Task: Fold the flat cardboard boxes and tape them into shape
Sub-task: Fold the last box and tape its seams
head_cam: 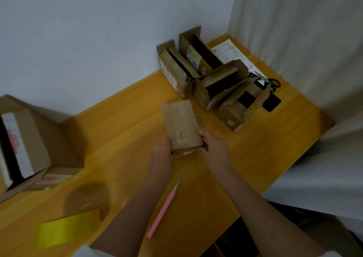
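A small taped box is held over the table.
It is gripped at its near end by the left hand and right hand; open boxes are seen at one o'clock.

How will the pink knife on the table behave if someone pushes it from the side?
The pink knife is long and thin and lies flat on the smooth wooden table, so it would probably slide or spin rather than tip. It looks light for its length, likely plastic. Its grey tip may be sharp, so the handle seems the safer place to take hold.
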A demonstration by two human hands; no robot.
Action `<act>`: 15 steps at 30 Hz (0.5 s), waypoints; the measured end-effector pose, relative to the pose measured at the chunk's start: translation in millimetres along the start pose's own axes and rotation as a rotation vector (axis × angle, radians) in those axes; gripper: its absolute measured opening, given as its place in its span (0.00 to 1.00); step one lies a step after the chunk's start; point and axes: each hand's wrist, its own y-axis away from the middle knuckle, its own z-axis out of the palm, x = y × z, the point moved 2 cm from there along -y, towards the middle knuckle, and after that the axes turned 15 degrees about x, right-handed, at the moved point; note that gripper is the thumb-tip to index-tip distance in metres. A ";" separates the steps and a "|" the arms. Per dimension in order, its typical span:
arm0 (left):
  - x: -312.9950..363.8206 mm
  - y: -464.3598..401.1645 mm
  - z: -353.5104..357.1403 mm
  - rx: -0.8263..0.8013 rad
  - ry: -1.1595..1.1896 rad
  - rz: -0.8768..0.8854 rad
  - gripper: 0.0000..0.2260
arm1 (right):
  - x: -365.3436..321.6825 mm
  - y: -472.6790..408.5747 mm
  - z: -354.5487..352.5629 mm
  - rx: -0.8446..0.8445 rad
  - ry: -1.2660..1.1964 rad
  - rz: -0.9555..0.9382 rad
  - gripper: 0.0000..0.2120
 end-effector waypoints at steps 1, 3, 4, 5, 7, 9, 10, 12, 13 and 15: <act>2.4 -2.4 -3.2 -0.050 0.019 -0.041 0.14 | -0.8 0.1 -2.9 -0.021 -0.019 0.027 0.24; 7.2 -6.1 -12.1 -0.170 0.099 -0.149 0.28 | -3.6 0.3 -11.1 -0.099 -0.111 0.161 0.30; 10.2 -6.3 -17.5 -0.209 0.163 -0.196 0.36 | -7.9 1.1 -14.6 -0.147 -0.187 0.272 0.33; 14.4 -4.8 -22.9 -0.230 0.233 -0.225 0.41 | -11.9 2.2 -15.8 -0.188 -0.232 0.364 0.35; 23.0 2.7 -31.2 -0.250 0.359 -0.309 0.38 | -21.1 2.9 -15.2 -0.240 -0.144 0.393 0.36; 27.5 13.0 -41.4 -0.266 0.418 -0.467 0.34 | -32.8 3.6 -14.0 -0.269 -0.014 0.331 0.35; 26.8 16.0 -46.2 -0.265 0.445 -0.536 0.33 | -39.1 3.2 -15.0 -0.262 0.001 0.318 0.33; 21.6 18.1 -56.9 -0.240 0.521 -0.616 0.33 | -48.3 3.6 -19.6 -0.238 -0.027 0.302 0.28; 20.4 17.4 -64.4 -0.217 0.577 -0.643 0.33 | -51.4 4.5 -22.5 -0.230 -0.055 0.304 0.26; 19.2 12.1 -81.8 -0.150 0.723 -0.690 0.35 | -58.8 8.1 -29.0 -0.226 -0.157 0.334 0.22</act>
